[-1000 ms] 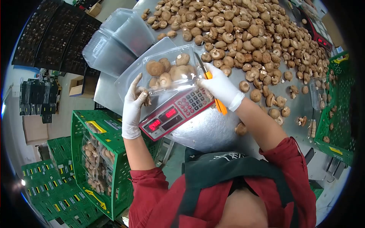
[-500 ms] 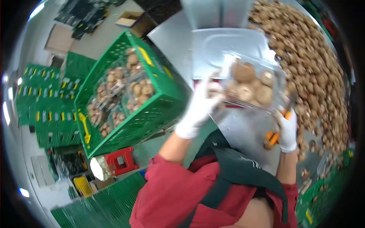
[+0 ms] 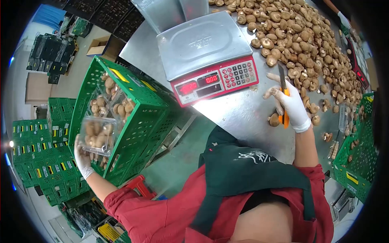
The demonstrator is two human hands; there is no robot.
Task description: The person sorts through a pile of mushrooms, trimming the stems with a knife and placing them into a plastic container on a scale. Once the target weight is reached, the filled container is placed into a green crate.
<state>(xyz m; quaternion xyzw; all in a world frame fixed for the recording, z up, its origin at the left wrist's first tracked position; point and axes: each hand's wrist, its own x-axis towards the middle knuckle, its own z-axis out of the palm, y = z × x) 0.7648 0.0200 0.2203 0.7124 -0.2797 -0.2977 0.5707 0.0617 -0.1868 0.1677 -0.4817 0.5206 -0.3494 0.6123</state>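
Note:
My left hand, in a white glove, grips the near side of a clear plastic mushroom pack. The pack is above other filled packs in a green crate. Over the metal table my gloved right hand holds an orange-handled knife in its palm, blade upward, with the fingers partly stretched out. A single mushroom lies beside that hand. Between the hands stands a red scale with a bare steel plate; its display reads 0.00.
A heap of brown mushrooms covers the table's far right. Clear containers stand behind the scale. Stacked green crates are at the left, and another green crate is at right. Another person's gloved hand shows at the upper right.
My left hand has carried the mushroom pack from in front of the scale leftward to the crate. My right hand has let go of the pack's other side and still holds the knife.

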